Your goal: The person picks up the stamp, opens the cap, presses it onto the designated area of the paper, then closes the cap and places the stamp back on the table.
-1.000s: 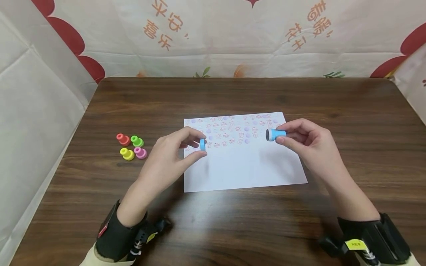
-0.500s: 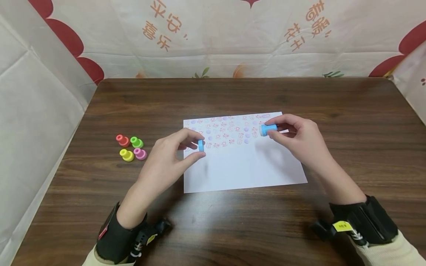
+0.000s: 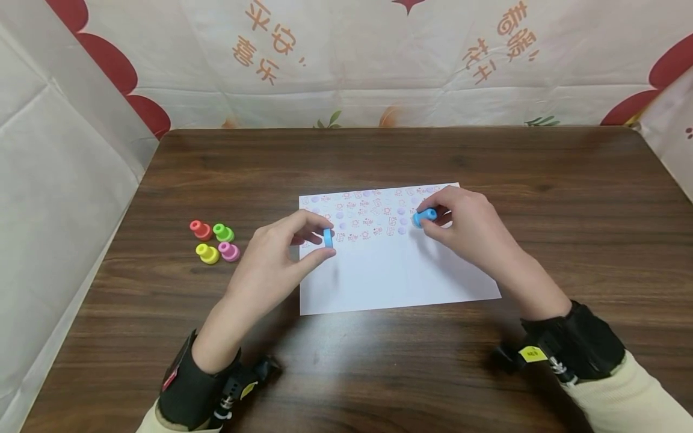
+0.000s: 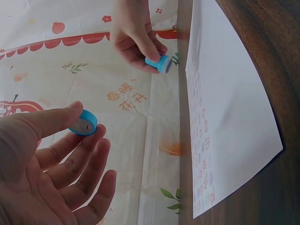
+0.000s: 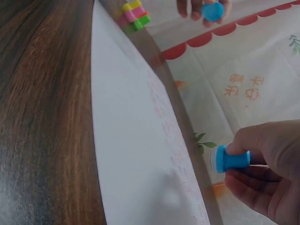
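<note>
Between thumb and fingers my right hand (image 3: 468, 222) pinches a blue stamp (image 3: 425, 217) by its handle, held above the right part of a white sheet of paper (image 3: 373, 273). In the right wrist view the stamp (image 5: 229, 159) has its wide end toward the paper, apart from it. My left hand (image 3: 273, 249) pinches a small round blue cap (image 3: 327, 237) above the paper's left side; the left wrist view shows the cap's (image 4: 84, 124) hollow side. Rows of small red and purple stamped prints (image 3: 368, 216) cover the paper's upper part, while its lower part is white.
Left of the paper, several stamps stand grouped on the brown table (image 3: 379, 361): red (image 3: 201, 230), green (image 3: 223, 233), yellow (image 3: 207, 253) and pink (image 3: 229, 251). A patterned white cloth (image 3: 352, 66) hangs behind the table.
My right hand has moved left over the paper, and the stamp has turned from sideways to wide end down. The left hand has stayed nearly still with the cap.
</note>
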Available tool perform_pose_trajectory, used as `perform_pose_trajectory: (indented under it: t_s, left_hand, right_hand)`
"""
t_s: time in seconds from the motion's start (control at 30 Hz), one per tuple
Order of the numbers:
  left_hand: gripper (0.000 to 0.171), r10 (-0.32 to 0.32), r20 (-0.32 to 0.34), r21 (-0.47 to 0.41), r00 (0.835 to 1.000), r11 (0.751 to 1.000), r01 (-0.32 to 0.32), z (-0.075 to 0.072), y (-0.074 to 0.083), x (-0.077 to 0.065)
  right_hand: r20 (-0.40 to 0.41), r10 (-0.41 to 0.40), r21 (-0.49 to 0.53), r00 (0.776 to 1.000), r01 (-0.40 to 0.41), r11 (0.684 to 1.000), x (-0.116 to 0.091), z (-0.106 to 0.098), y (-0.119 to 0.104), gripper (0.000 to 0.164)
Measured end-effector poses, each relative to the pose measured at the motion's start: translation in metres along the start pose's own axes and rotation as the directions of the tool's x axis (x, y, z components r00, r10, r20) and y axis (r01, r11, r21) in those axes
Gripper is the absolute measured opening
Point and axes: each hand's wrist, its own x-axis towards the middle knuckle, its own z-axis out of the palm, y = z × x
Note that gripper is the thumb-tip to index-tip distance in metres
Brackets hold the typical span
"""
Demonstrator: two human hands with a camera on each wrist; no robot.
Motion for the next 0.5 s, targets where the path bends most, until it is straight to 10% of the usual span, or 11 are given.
perform_pose_trajectory:
  t_s: [0.5]
  left_hand:
    - [0.029, 0.017, -0.004, 0.012, 1.0, 1.0, -0.017, 0.0, 0.001, -0.001]
  right_hand:
    - [0.118, 0.013, -0.187, 0.993, 0.009, 0.982, 0.011, 0.016, 0.002, 0.013]
